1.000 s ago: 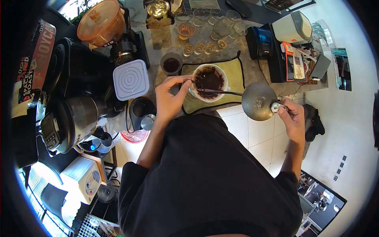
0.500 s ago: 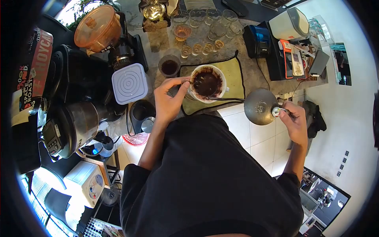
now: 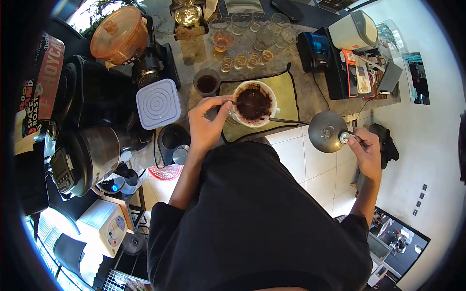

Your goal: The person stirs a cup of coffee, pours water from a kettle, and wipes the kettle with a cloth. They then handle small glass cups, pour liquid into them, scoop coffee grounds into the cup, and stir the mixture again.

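Note:
A white ceramic cup-shaped vessel (image 3: 274, 109) with wet, dark brown grounds inside stands on a yellow-green cloth (image 3: 286, 92). At its left rim, my left hand (image 3: 209, 119) is closed in a pinch on a thin, dark stirrer (image 3: 236, 102) that reaches into the vessel. The stirrer's far end is hard to make out. My right hand (image 3: 366, 150) grips the handle of a dark gooseneck kettle (image 3: 323, 133), held off to the right. The kettle's spout (image 3: 289, 121) points left, with its tip at the vessel's lower right rim.
Beyond the cloth stand a glass of dark liquid (image 3: 207, 83), several small glasses (image 3: 240, 61) and larger glasses (image 3: 264, 39). To the left are a lidded container (image 3: 158, 104) and a coffee machine (image 3: 77, 160). A blue-black device (image 3: 315, 51) sits at the right.
My right hand and the kettle have shifted right, drawing the spout tip back from over the grounds to the rim. My left hand stays at the vessel with the stirrer.

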Demonstrator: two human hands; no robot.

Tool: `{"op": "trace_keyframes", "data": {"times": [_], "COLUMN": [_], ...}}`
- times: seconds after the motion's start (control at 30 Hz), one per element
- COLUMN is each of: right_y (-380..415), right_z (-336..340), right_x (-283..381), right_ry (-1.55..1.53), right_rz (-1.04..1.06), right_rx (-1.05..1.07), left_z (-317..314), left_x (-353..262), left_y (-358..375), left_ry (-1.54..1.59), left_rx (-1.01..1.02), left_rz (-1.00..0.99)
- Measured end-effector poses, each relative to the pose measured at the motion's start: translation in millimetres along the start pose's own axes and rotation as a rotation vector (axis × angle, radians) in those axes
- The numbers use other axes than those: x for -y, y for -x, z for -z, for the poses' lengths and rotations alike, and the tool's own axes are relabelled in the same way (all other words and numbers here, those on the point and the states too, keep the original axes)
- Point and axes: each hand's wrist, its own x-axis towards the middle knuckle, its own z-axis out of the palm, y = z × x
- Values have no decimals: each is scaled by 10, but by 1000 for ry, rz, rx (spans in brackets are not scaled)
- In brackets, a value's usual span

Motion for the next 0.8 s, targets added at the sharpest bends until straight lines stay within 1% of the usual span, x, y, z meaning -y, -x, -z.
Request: {"op": "trace_keyframes", "data": {"times": [0.33, 0.4, 0.5, 0.63, 0.7, 0.8], "right_y": [-42, -57, -68, -104, -137, -178], "right_z": [11, -5, 15, 14, -34, -80], "right_x": [-6, -17, -18, -46, -89, -114], "right_ry": [10, -28, -9, -5, -11, -68], "right_rz": [-37, -38, -63, -83, -16, -29], "right_rx": [-28, -39, -8, -21, -90, -109], "left_z": [15, 12, 20, 17, 12, 18], "left_x": [-33, -32, -54, -39, -34, -40], "left_y": [2, 4, 2, 2, 1, -2], "left_ry": [-15, -1, -28, -18, -2, -2], "left_rx": [11, 4, 7, 8, 9, 10], "left_rz": [13, 22, 2, 23, 27, 16]}}
